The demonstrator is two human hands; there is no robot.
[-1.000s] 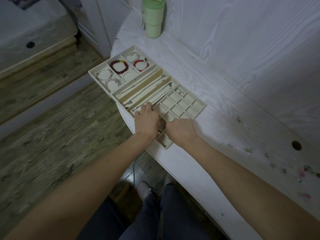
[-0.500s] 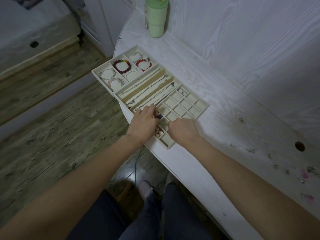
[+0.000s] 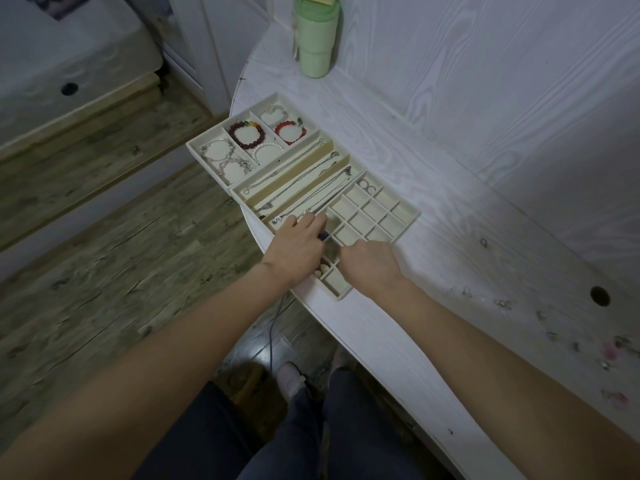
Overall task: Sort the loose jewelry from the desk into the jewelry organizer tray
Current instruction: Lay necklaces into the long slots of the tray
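A cream jewelry organizer tray (image 3: 408, 216) lies at the desk's left edge, with bracelets (image 3: 247, 134) in its far cells, necklaces (image 3: 294, 183) in long slots and small square cells nearest me. My left hand (image 3: 294, 249) rests palm down over the near-left cells, a small dark blue piece (image 3: 323, 236) showing at its fingertips. My right hand (image 3: 372, 263) is curled at the tray's near edge, its fingers hidden. Pale beads (image 3: 322, 270) lie in a near cell between the hands. Loose small jewelry (image 3: 502, 302) is scattered on the desk to the right.
A green tumbler (image 3: 317, 39) stands at the desk's far end by the wall. The white desk (image 3: 467, 188) has a cable hole (image 3: 600, 295) on the right. The tray overhangs the desk's curved left edge above the wooden floor (image 3: 104, 254).
My left hand has slid slightly right over the small cells, and the dark blue piece and pale beads have come into sight. The right hand stays at the tray's near edge.
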